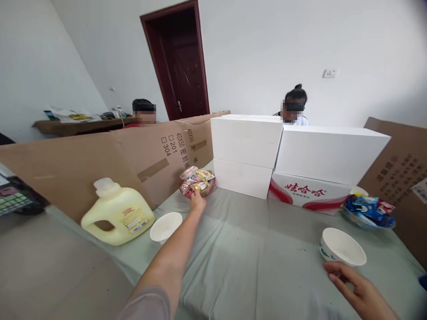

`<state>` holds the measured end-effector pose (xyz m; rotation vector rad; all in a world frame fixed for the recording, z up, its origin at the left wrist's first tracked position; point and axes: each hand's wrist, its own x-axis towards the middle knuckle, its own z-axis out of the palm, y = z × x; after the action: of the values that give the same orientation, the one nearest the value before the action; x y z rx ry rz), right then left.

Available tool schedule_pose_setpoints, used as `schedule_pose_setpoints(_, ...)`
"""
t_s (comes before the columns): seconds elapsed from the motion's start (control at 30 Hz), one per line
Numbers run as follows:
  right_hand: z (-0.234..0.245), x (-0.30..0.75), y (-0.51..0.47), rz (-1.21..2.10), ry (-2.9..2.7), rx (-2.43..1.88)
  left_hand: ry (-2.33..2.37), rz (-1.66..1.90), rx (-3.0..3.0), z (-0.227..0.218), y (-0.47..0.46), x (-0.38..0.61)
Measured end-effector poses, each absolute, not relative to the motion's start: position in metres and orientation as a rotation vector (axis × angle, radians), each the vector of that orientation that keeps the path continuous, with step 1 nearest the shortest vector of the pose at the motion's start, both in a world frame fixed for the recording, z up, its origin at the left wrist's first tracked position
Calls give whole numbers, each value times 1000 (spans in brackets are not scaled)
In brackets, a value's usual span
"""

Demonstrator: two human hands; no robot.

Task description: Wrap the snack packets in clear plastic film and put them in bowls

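Note:
My left hand reaches forward to a bowl heaped with small wrapped snack packets. Its fingers are drawn together against a packet at the near side of the heap, their tips partly hidden. Beside my left forearm stands an empty white bowl. My right hand hovers by the near edge of another white bowl, one with a blue-green pattern outside. The thumb and index finger there are a little apart with nothing between them; whether they touch the rim I cannot tell.
A yellow jug stands at the left table edge. White boxes and a red-and-white carton form a barrier at the back. Blue and red packets fill a clear dish at right. Cardboard lines the left; two people sit behind.

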<state>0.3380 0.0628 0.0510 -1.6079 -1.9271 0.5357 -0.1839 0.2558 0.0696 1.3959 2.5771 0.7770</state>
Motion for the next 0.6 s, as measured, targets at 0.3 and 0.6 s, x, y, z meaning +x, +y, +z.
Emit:
schedule_pose_setpoints(0.3, 71, 281, 48, 815, -2115, -1520, 2261, 787, 1766, 52, 197, -150)
schedule_pose_setpoints(0.6, 127, 169, 114, 296, -2140, -1260, 1794, 839, 2052, 40, 101, -106)
